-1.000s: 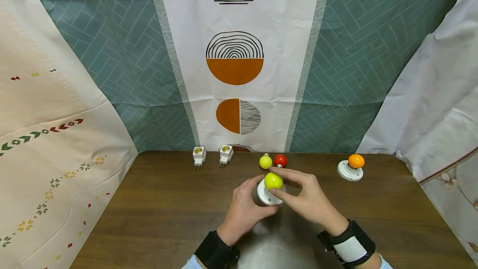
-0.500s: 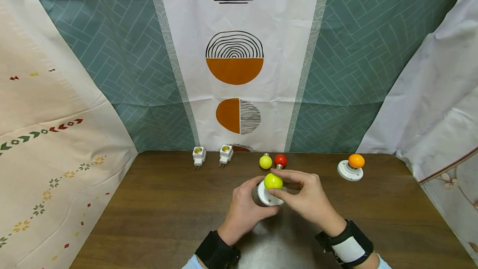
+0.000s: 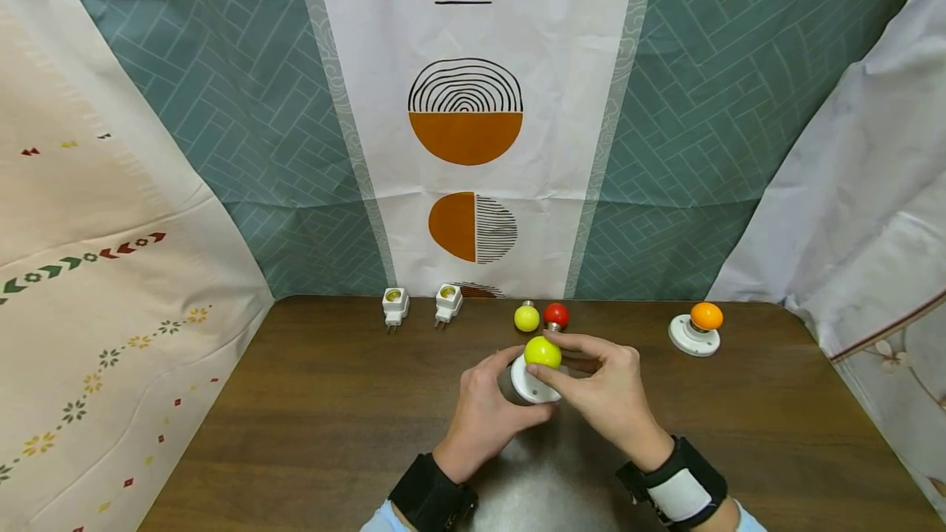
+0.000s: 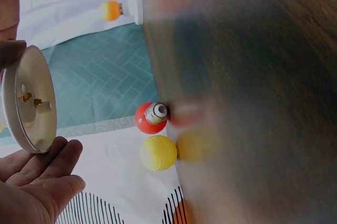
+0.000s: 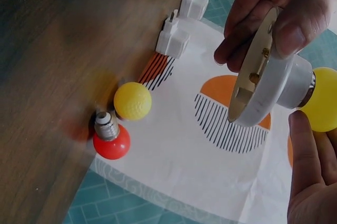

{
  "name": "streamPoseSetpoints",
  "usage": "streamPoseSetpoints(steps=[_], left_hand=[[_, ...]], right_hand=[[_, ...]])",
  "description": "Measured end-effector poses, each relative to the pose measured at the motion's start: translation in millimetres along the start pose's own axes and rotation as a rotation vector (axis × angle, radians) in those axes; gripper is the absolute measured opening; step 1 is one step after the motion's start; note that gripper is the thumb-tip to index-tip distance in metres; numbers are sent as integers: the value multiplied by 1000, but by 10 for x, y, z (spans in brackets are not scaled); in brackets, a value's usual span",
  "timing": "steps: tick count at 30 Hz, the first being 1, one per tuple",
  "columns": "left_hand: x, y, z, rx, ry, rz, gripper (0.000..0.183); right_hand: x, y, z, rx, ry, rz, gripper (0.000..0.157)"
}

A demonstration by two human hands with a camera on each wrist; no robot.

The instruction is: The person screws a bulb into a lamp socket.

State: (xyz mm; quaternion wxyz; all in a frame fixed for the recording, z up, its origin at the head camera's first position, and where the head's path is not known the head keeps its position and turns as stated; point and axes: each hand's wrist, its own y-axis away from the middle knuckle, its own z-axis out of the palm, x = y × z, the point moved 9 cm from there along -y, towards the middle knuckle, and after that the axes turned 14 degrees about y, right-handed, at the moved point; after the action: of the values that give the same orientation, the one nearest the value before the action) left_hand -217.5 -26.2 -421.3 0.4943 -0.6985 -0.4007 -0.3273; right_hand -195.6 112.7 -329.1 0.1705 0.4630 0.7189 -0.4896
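Observation:
My left hand (image 3: 488,413) grips a round white lamp holder (image 3: 534,386) by its rim, above the table's middle. A yellow bulb (image 3: 543,353) sits in the holder's socket. Thumb and fingers of my right hand (image 3: 613,392) pinch this bulb from the right. In the right wrist view, the bulb's metal collar (image 5: 308,92) shows at the socket's mouth, and the holder is tilted on its side. The left wrist view looks into the holder's hollow underside (image 4: 39,97), where brass screws show. The bulb's screw thread is mostly hidden inside the socket.
A second yellow bulb (image 3: 526,318) and a red bulb (image 3: 556,316) lie at the table's back edge. Left of them are two white plug-in sockets (image 3: 395,308). At the back right stands another white holder (image 3: 693,341) carrying an orange bulb (image 3: 706,316). Patterned cloths hang behind.
My right hand's fingers and thumb have turned a little round the yellow bulb, and its wrist has shifted slightly left. The left hand keeps the holder nearly still.

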Motion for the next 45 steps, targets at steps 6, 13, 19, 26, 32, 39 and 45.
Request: streamPoseSetpoints(steps=[6,13,19,26,32,39,45], left_hand=[[27,-7,-7,1,-2,23,67],[41,-8,9,-10,10,32,67],[23,6,51,-56,-12,13,71],[6,-1,-1,0,-52,27,68],[17,-9,-3,1,-37,55,66],[11,-9,-67,53,-28,82,65],[-4,-18,-114,65,-18,79,68]], right_hand=[[7,11,-7,15,9,35,39],[-3,25,-7,16,12,39,39],[-14,45,-3,0,45,12,40],[9,12,-62,51,36,6,41],[19,-2,-45,7,39,-4,46],[-17,-21,14,-89,86,-35,52],[-30,-34,26,-131,118,-59,56]])
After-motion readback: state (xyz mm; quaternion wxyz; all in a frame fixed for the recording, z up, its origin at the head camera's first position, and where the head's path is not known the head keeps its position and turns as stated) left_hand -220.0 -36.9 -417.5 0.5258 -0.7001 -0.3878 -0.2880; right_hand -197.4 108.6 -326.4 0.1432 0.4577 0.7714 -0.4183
